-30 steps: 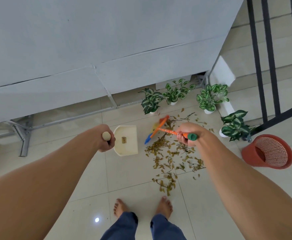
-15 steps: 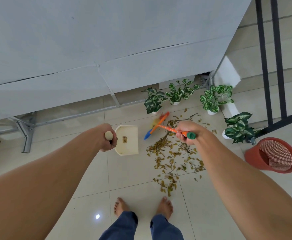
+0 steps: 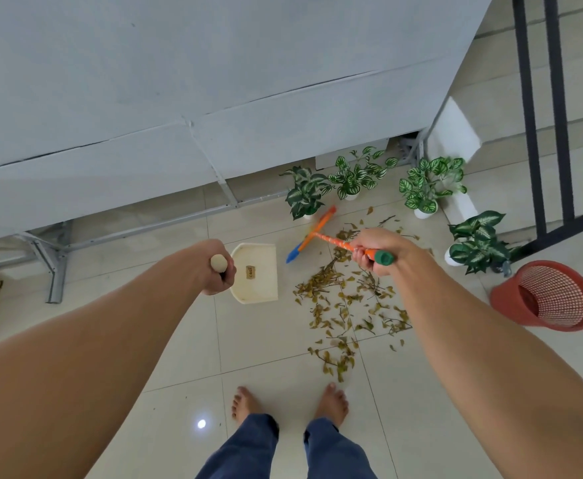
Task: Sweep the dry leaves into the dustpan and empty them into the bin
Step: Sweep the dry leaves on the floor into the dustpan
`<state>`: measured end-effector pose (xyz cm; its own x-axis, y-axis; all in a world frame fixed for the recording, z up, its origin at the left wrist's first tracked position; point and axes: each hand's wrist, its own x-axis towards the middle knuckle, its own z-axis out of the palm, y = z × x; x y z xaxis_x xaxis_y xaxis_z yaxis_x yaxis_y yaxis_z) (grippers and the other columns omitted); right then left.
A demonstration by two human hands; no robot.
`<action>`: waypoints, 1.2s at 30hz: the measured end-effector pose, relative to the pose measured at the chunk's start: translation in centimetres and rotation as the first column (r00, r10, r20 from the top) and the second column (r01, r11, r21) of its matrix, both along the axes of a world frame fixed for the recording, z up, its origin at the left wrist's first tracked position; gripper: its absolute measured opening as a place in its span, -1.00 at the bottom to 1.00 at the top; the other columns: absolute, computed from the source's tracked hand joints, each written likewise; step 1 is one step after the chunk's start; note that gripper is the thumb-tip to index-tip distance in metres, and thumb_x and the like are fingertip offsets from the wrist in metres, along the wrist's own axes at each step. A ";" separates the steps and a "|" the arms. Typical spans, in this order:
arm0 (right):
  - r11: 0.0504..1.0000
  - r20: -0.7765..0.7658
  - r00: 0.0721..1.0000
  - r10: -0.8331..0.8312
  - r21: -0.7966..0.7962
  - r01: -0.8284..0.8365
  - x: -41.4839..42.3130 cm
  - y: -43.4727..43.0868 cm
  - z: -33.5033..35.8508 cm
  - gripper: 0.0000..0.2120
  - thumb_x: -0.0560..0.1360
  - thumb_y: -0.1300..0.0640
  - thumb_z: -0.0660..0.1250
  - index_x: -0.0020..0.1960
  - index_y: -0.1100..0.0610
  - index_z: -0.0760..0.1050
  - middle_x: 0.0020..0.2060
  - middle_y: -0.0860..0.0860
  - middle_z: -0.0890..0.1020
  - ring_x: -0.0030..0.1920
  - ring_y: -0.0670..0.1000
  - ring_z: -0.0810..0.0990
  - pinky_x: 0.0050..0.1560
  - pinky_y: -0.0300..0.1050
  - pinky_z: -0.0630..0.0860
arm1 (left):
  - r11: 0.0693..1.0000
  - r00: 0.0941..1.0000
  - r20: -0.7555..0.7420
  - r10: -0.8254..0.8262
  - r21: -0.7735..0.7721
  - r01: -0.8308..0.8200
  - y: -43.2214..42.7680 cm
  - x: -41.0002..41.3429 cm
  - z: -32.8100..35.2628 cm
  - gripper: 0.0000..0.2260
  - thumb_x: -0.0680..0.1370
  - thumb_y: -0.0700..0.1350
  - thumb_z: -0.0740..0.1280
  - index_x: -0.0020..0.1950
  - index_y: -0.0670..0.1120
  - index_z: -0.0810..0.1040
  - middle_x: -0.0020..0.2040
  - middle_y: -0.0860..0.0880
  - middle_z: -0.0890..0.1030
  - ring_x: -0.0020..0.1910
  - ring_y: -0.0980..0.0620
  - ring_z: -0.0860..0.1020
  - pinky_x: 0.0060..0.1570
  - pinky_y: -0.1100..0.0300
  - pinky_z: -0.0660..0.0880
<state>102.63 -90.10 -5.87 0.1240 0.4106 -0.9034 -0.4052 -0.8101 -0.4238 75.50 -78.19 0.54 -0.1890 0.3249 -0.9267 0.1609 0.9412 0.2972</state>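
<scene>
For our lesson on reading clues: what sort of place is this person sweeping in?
Probably an indoor hallway at the foot of a staircase: glossy tiled floor, steps with a black railing on the right, and small potted plants along the wall.

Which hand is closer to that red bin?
Right. The right hand, gripping the broom handle, is left of the red bin; the left hand, on the dustpan handle, sits farther left, beyond the leaves.

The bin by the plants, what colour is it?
The bin is red with a mesh wall; the head view shows it.
</scene>
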 end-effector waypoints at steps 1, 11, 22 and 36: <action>1.000 -0.022 1.000 0.001 -0.006 -0.001 0.2 -0.1 0.1 -0.82 0.60 0.31 0.12 0.17 0.24 0.40 -0.40 0.03 0.49 -0.58 -0.15 0.33 -0.70 -0.35 0.31 | 1.000 1.000 0.003 -0.002 0.001 0.002 0.0 0.0 0.0 -0.93 0.56 -0.31 0.23 0.02 -0.22 0.46 -0.29 -0.11 0.47 -0.61 0.07 0.40 -0.61 0.37 0.44; 0.995 -0.041 0.995 -0.092 0.027 0.093 0.6 -2.9 1.5 -0.83 0.61 0.30 0.11 0.13 0.24 0.43 -0.37 0.02 0.40 -0.56 -0.16 0.33 -0.69 -0.36 0.33 | 1.000 1.000 0.016 -0.002 -0.007 0.002 -0.2 0.7 -0.8 -0.94 0.56 -0.30 0.24 0.00 -0.20 0.47 -0.31 -0.10 0.47 -0.58 0.06 0.39 -0.59 0.38 0.44; 0.976 -0.115 0.970 -0.216 -0.011 0.217 -0.5 -5.7 2.4 -0.81 0.62 0.31 0.10 -0.07 0.22 0.47 -0.44 0.01 0.44 -0.55 -0.15 0.32 -0.71 -0.37 0.33 | 1.000 1.000 0.025 -0.014 -0.005 0.014 0.1 1.7 -0.4 -0.91 0.58 -0.30 0.24 0.07 -0.21 0.47 -0.27 -0.11 0.48 -0.72 0.04 0.37 -0.63 0.35 0.44; 0.954 -0.101 0.950 -0.294 0.031 0.298 3.1 -3.2 0.9 -0.80 0.63 0.28 0.08 -0.06 0.22 0.46 -0.41 -0.02 0.37 -0.61 -0.16 0.31 -0.67 -0.39 0.29 | 0.999 0.999 -0.001 -0.041 0.000 0.041 0.4 3.1 0.1 -0.86 0.56 -0.32 0.23 0.10 -0.18 0.44 -0.26 -0.09 0.46 -0.69 0.04 0.38 -0.64 0.36 0.40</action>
